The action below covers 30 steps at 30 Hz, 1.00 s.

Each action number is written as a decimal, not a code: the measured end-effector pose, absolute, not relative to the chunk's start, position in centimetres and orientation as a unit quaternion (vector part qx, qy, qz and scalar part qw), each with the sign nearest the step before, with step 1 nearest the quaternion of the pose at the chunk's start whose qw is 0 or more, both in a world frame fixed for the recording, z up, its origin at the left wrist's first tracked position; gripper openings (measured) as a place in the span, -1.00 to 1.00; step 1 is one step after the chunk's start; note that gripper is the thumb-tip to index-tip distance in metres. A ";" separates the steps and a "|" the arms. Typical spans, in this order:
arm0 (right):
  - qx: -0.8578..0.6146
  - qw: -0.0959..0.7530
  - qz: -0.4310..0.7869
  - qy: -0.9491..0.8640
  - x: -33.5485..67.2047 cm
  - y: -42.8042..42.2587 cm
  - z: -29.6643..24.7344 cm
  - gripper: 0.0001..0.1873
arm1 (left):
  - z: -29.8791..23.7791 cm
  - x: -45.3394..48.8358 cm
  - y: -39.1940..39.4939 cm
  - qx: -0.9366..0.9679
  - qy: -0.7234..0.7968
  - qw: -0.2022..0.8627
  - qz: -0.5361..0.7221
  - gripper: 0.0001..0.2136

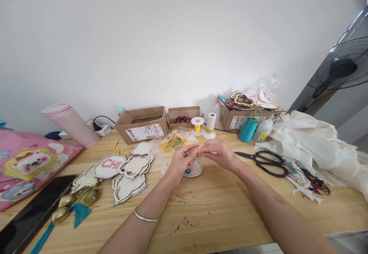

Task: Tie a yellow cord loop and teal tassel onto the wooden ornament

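My left hand [181,162] and my right hand [218,153] meet above the middle of the wooden table [218,215], fingertips pinched together on something too thin to make out. Under them lies a small round wooden piece [195,168] with a teal bead beside it. A clear bag of yellow cord [172,143] lies just behind the left hand. A silver bangle sits on my left wrist.
Cloud-shaped wooden cutouts [120,173], one lettered "CHI", lie left. Black scissors [268,162] lie right, near white cloth [310,143]. Cardboard boxes [142,125], thread spools [197,125], a teal spool, a glue bottle and a pink tumbler [71,123] line the back. Gold bells and a phone are front left.
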State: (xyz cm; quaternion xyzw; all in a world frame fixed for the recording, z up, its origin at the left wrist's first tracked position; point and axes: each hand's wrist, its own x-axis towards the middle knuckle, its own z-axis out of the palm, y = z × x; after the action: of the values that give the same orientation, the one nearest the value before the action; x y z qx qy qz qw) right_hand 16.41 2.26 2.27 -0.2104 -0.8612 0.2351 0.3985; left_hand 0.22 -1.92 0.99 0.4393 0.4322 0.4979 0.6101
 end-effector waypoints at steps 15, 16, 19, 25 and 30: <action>-0.297 0.296 0.122 -0.899 16.6 1.9 2.7 -0.84 | 1.3 0.4 -2.1 0.474 0.445 0.602 0.463 -0.53; -0.294 0.298 0.102 -0.902 16.5 1.9 2.6 -0.87 | 1.3 0.4 -2.1 0.473 0.442 0.604 0.465 -0.53; -0.286 0.303 0.045 -0.908 16.4 2.0 2.4 -0.92 | 1.4 0.4 -2.1 0.466 0.437 0.610 0.469 -0.53; -0.267 0.310 0.007 -0.912 16.6 2.2 2.3 -0.85 | 1.6 0.4 -2.1 0.475 0.441 0.604 0.464 -0.52; -0.300 0.349 0.069 -0.885 16.2 2.1 1.9 -0.89 | 1.5 0.5 -2.1 0.470 0.441 0.599 0.476 -0.62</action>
State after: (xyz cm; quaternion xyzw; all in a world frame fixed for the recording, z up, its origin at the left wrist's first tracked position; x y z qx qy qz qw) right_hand 16.19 2.10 1.87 -0.2997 -0.8851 0.0692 0.3491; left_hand 0.51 -2.14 1.48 0.4696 0.4405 0.4761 0.5989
